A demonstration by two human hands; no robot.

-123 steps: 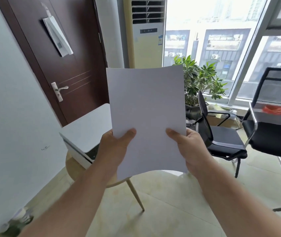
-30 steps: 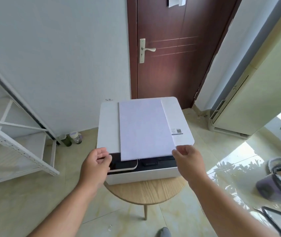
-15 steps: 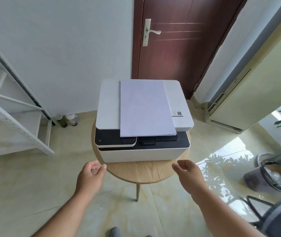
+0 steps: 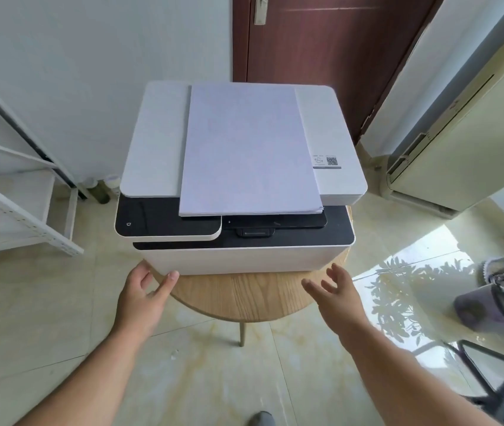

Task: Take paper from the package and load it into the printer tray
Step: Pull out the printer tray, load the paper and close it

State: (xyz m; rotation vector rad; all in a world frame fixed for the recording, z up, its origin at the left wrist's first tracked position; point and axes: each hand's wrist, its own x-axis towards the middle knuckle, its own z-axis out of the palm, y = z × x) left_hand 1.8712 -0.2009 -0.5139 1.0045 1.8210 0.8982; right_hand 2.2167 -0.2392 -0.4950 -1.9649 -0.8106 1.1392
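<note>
A white printer point(image 4: 238, 259) with a black front panel stands on a round wooden stool point(image 4: 244, 296). A stack of white paper point(image 4: 247, 149) lies flat on the printer's lid, its near edge overhanging the black panel. My left hand point(image 4: 141, 298) is open at the printer's lower left front corner, thumb tip touching the white front. My right hand point(image 4: 338, 298) is open with fingers spread, just below the printer's lower right front, apart from it. The paper package is not in view.
A white metal shelf point(image 4: 14, 210) stands at the left. A brown door point(image 4: 321, 50) is behind the printer, a cream floor air conditioner point(image 4: 459, 133) at the right. A black chair frame point(image 4: 490, 358) and a grey bin point(image 4: 496, 299) sit at the lower right.
Both hands let go of the paper stack, which now rests on the printer lid. The hands have moved down and forward to the printer's lower front. The camera has come closer.
</note>
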